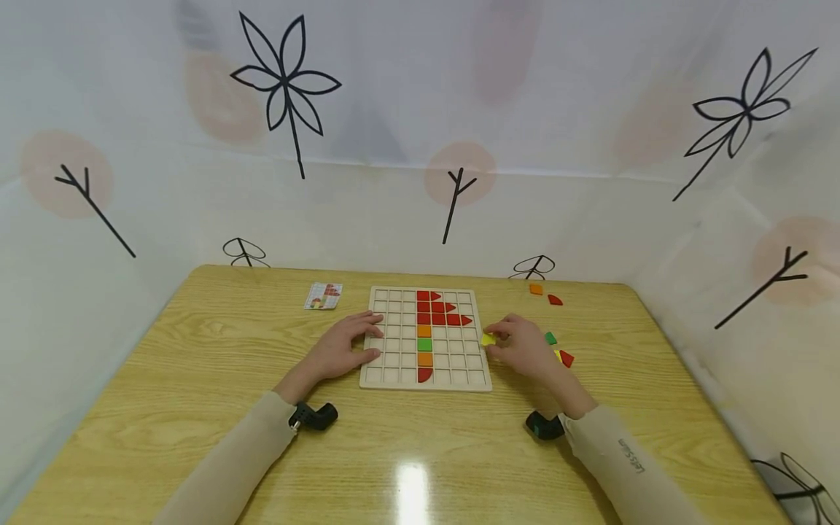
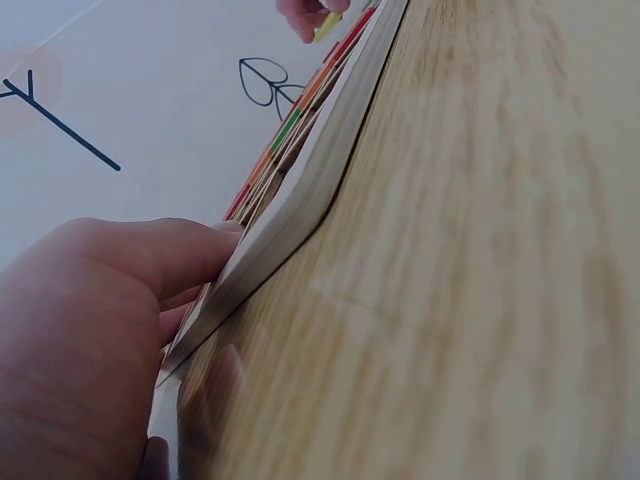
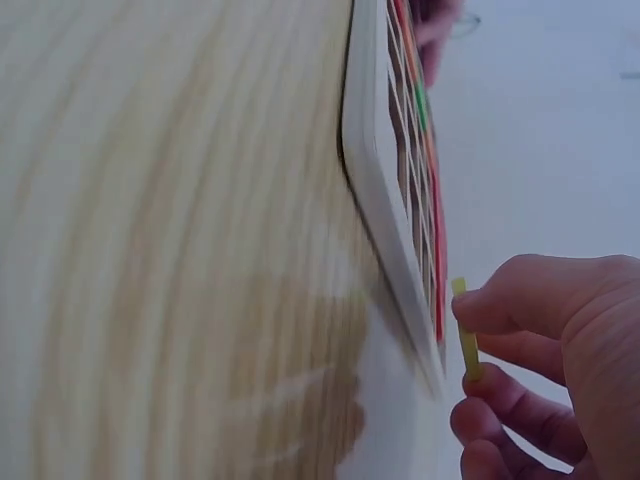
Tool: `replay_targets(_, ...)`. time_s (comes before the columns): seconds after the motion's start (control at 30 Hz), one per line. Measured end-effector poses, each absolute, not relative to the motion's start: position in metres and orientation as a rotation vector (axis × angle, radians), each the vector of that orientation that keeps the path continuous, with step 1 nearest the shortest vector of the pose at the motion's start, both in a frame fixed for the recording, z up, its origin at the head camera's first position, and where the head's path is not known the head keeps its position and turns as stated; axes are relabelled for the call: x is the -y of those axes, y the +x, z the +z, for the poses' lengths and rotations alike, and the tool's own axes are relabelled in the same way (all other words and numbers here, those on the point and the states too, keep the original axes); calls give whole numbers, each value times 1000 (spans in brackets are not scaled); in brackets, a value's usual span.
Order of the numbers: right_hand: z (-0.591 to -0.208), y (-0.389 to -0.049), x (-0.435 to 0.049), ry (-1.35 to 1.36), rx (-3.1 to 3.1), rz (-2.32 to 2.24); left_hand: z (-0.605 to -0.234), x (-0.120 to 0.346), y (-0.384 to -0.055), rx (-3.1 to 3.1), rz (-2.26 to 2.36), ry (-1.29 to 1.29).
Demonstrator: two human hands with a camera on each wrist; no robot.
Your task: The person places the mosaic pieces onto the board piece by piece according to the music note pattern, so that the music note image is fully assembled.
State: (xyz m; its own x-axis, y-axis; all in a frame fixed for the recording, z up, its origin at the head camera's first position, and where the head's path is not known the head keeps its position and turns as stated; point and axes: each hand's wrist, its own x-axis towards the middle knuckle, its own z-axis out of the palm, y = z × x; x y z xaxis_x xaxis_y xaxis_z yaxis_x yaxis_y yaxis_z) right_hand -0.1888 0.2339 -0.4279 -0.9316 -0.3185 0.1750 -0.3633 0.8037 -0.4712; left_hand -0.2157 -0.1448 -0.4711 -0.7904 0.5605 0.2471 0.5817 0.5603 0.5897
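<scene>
Hands: two; left hand [image 1: 335, 348], fingers out loosely, tips and thumb on the near-side edge of the board; right hand [image 1: 523, 348], thumb and fingertip pinching a yellow piece.
Yellow piece [image 1: 488, 340]: one held, between right thumb and fingertip, just beside the board's right edge; whether it touches the rim, cannot tell.
Axis: right wrist view has it edge-on, a thin strip, long axis near upright in frame, upper end leaning left; thumb by upper end, fingertip by lower; a pointed end cannot be told.
Board [image 1: 394, 385]: one, gridded, between both hands' fingers.
Red squares [image 1: 437, 319]: six, in three rows, right of left fingertips; three red pointed tips [image 1: 467, 321] end the rows, pointing toward the right-hand side.
Column below: two orange squares [image 1: 425, 359], one green square [image 1: 424, 345] between them, one red rounded piece [image 1: 425, 375] at bottom; all between the two hands.
Loose, right of right fingers: five; one orange, two red [image 1: 555, 300], one green [image 1: 550, 338], one partly hidden yellow.
Card [image 1: 324, 296]: one, beyond left fingers; head view only.
Left wrist view: thumb against board's side, clearer than head.
</scene>
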Motion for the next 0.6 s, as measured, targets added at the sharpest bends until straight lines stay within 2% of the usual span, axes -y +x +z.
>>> replay_targets(0.6, -426, -160, -137, 1027, 2833, 743, -468, 143, -213, 2748, -1061, -999)
